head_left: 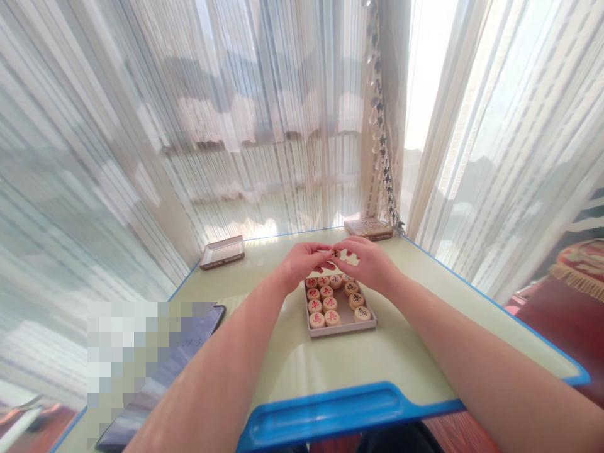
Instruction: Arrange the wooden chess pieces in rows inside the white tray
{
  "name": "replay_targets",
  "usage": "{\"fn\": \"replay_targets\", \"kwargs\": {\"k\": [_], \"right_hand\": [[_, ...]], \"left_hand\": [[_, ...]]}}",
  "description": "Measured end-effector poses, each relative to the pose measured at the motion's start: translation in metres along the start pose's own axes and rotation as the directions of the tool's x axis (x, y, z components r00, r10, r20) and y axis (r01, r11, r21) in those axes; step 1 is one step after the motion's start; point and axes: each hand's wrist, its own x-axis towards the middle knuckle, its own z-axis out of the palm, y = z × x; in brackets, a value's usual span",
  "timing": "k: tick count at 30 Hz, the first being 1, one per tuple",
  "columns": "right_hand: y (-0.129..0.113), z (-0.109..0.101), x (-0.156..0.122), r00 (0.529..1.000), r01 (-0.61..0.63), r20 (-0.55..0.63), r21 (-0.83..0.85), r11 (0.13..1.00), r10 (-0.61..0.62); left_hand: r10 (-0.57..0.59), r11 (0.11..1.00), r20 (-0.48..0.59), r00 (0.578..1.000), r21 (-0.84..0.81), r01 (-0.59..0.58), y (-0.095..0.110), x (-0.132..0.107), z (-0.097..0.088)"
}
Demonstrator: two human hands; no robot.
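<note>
Above the far edge of a shallow box (348, 328), my left hand (306, 259) and my right hand (367, 259) meet. Their fingertips close on a round Chinese chess piece (335, 253) with a black character. A pale bit by the right fingers may be a second piece; I cannot make it out. Inside the box, red-marked pieces (329, 303) fill two columns on the left. Black-marked pieces (356, 299) line the right side, and another black-marked piece (335, 280) sits in the far row. Bare box floor shows between the columns. My fingers partly hide the far row.
A shallow tray-like box lid (221, 251) lies at the table's far left corner. Another flat box (369, 228) rests at the far right by the curtain (283, 113). A tablet-like device (189, 352), partly pixelated, lies left. The pale table (278, 371) has a raised blue rim.
</note>
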Motion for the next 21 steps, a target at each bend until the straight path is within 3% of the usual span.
{"fn": "replay_targets", "kwargs": {"k": [3,6,9,11,16,21], "right_hand": [[-0.002,-0.002,0.001,1.0,-0.002,0.005,-0.011,1.0,0.002],[-0.003,-0.007,0.002,0.998,-0.051,0.035,-0.016,0.999,0.051],[-0.009,-0.013,0.002,0.98,-0.094,0.173,-0.016,0.995,0.095],[-0.014,-0.018,0.001,0.949,-0.102,0.297,-0.026,0.994,0.105],[-0.022,-0.024,-0.001,0.865,-0.116,0.482,-0.081,0.99,0.141],[-0.024,-0.024,-0.004,0.787,-0.14,0.59,-0.116,0.983,0.182]], "left_hand": [[-0.007,0.999,-0.026,1.0,-0.032,0.006,0.002,0.0,0.003],[0.055,0.995,-0.172,0.984,-0.078,-0.069,0.001,0.004,0.004],[0.103,0.986,-0.381,0.919,-0.08,-0.144,-0.003,0.009,0.0],[0.084,0.988,-0.462,0.883,-0.077,-0.134,-0.006,0.012,-0.006],[0.042,0.99,-0.513,0.857,-0.095,-0.106,-0.016,0.014,-0.025],[0.025,0.992,-0.522,0.852,-0.093,-0.086,-0.02,0.014,-0.034]]}}
